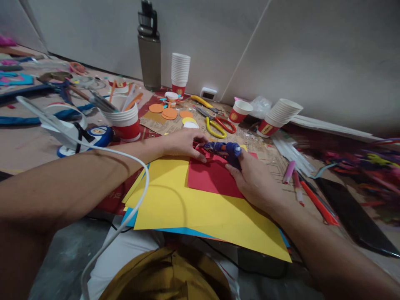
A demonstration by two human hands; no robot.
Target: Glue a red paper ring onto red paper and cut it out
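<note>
Blue glue gun [223,148] gripped in the right hand [251,173], above red paper [215,179] near the front edge of the tabletop [31,139]. Palm hides most of the handle. Left hand [183,143] curls by the nozzle [208,146]; cannot tell whether it pinches anything.

Blue glue gun [229,149] pointing left, red sheet [214,178] on yellow paper [203,212]

Glue gun [233,149]: dark blue-violet. Card [212,177]: solid red. Top sheet [168,193]: plain yellow (a blue sheet [129,217] shows beneath). Paper cup [240,111]: white above, red below, gold emblem.
</note>
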